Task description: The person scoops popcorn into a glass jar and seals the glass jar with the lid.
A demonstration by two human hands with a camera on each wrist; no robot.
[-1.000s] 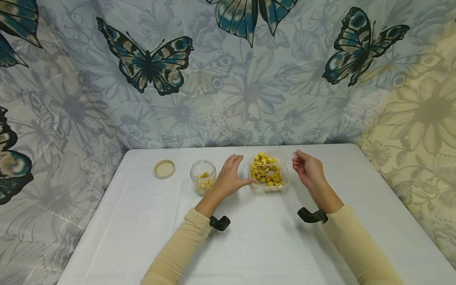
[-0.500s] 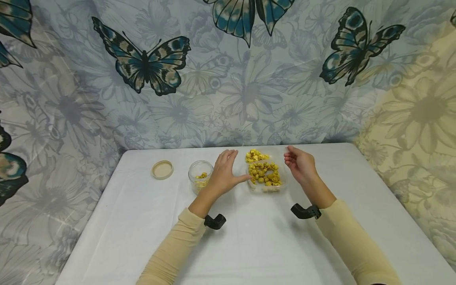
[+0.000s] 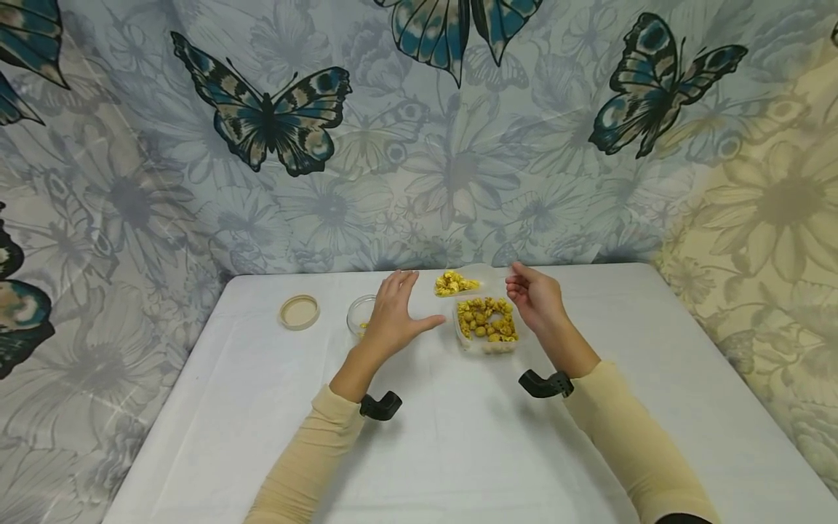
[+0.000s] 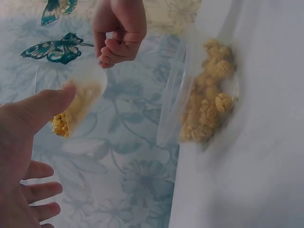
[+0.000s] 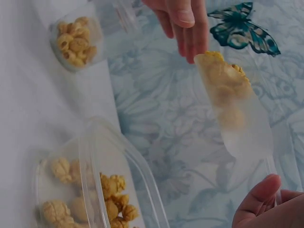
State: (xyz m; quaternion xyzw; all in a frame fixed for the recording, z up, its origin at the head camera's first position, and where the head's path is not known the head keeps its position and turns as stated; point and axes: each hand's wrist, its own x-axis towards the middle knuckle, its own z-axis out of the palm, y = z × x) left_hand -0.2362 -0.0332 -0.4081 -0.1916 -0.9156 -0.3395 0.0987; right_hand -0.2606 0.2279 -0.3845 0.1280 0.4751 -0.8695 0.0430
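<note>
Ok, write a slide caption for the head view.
Right hand holding a translucent plastic scoop of yellow popcorn; left hand partly hiding a clear round jar.

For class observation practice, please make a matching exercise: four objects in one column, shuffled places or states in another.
1. round cream lid
2. translucent plastic scoop
3. clear round jar
4. clear rectangular plastic tub

A. between lid and tub
B. pinched in right hand, carrying yellow popcorn
C. standing right of jar
D. lying left of jar

Pairs: 1-D, 2-B, 3-A, 4-C
</note>
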